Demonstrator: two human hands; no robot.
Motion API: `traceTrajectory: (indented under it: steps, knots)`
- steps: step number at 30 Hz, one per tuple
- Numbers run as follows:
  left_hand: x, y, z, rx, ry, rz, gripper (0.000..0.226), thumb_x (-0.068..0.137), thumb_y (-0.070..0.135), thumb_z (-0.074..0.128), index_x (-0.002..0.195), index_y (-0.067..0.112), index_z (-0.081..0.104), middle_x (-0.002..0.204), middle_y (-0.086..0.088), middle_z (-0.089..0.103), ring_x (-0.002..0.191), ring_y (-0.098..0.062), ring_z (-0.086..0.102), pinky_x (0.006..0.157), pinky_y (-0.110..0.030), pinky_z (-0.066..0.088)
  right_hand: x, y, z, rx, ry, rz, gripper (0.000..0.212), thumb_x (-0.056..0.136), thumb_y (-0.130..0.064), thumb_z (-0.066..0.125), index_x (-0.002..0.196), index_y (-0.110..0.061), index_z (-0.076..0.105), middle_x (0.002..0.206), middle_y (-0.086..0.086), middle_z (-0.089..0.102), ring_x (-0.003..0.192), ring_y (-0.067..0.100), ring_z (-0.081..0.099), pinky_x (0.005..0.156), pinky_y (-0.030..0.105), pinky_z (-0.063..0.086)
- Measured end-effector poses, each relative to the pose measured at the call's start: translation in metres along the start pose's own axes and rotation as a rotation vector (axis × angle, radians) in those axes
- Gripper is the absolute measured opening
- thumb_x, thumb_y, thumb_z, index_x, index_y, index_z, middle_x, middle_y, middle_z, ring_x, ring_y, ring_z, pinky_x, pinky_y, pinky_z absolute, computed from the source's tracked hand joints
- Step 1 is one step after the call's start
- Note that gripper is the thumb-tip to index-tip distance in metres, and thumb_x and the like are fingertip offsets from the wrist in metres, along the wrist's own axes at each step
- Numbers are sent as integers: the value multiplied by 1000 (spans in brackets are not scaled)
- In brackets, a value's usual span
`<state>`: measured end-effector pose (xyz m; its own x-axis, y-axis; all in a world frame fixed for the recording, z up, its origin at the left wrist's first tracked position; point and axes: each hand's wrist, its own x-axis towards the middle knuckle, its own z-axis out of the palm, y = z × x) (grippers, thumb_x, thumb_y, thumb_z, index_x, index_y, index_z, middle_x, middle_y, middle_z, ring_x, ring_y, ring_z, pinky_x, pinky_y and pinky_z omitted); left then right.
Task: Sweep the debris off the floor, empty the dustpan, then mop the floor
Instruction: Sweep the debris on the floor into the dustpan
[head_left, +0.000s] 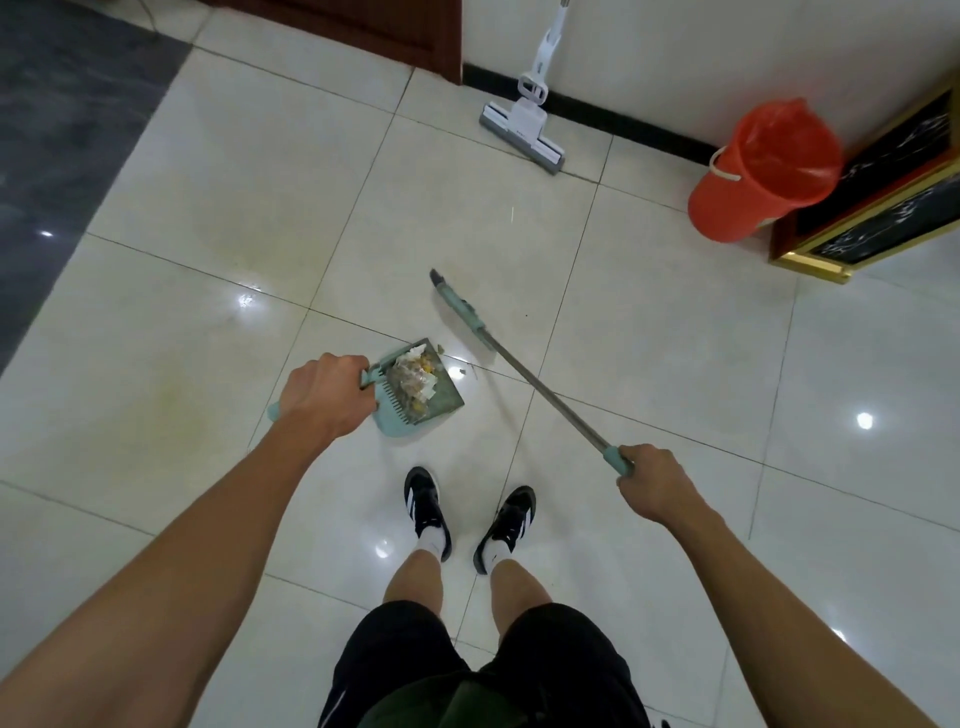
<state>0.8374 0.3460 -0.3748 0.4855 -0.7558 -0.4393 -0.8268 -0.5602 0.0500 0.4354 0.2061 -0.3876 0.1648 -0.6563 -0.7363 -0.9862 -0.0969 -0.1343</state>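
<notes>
My left hand (324, 392) grips the handle of a teal dustpan (439, 402) that rests on the white tile floor ahead of my feet. Paper scraps and yellow bits of debris (415, 376) fill the pan. A few small crumbs (457, 371) lie on the tile just past its lip. My right hand (655, 483) grips the teal end of a broom handle. The broom's metal shaft runs up and left to its teal head (460, 306), which sits on the floor just right of the dustpan.
A white sponge mop (524, 124) leans against the far wall. An orange bin with a red liner (761, 171) stands at the right, beside a gold-framed black cabinet (878, 208). A dark wooden door (363, 26) is at the back, dark flooring (57, 119) at the left.
</notes>
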Motion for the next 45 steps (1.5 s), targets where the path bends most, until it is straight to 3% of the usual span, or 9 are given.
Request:
traceTrajectory:
  steps: [6,12,16,20,28,31,33,36,45]
  knots:
    - [-6,1,12,5,-2,-26,11,87,32,54,87,25,62,72,-1,52,65,-26,49,60,-33,36,3,-20,34,-84,-72,6,44,88,-12,53,132,-17,56,110,9,62,82,23,55,70,29,45]
    - [-14,5,19,-41,8,-63,9,85,31,55,85,26,63,66,3,46,64,-27,50,59,-33,37,-10,-24,49,121,-266,64,41,90,-7,54,130,-5,57,93,12,60,64,24,58,45,26,48]
    - [-17,9,20,-60,18,-73,8,83,32,55,82,27,61,64,4,47,62,-26,50,58,-32,37,-18,-6,39,318,-288,121,51,86,-4,62,137,-8,56,81,13,62,54,19,51,43,23,42]
    - [-21,0,21,-67,53,-116,10,84,36,56,82,28,62,63,5,46,63,-27,51,59,-32,37,-25,8,25,365,-270,93,44,87,-3,62,130,-6,62,76,12,62,53,18,49,45,23,41]
    - [-51,-9,35,-104,82,-216,15,87,39,56,85,28,65,61,7,43,61,-27,50,60,-32,38,-11,10,14,274,-156,2,52,88,-5,59,139,-12,57,81,11,63,54,18,52,42,23,43]
    - [-61,-6,37,-119,76,-261,14,86,37,55,83,28,64,61,7,45,61,-26,50,59,-32,38,2,8,9,177,-101,-71,53,88,-7,58,141,-13,57,97,11,66,60,15,57,44,19,42]
    - [-66,-3,38,-134,74,-291,13,85,36,54,82,28,64,64,4,49,63,-27,52,59,-32,39,11,3,5,107,-69,-123,52,87,-7,57,139,-12,59,107,12,68,70,17,62,54,21,48]
    - [-72,1,43,-148,70,-313,12,84,34,53,82,28,63,70,0,56,64,-28,55,59,-32,40,21,-11,2,-20,-35,-175,47,84,-5,54,128,-15,66,99,11,69,77,25,65,70,33,57]
    - [-77,-2,49,-164,54,-299,11,85,34,55,85,25,62,71,-2,56,64,-28,52,60,-32,40,31,-63,26,-324,19,-237,45,88,-5,51,129,-22,56,105,7,60,79,26,57,68,30,46]
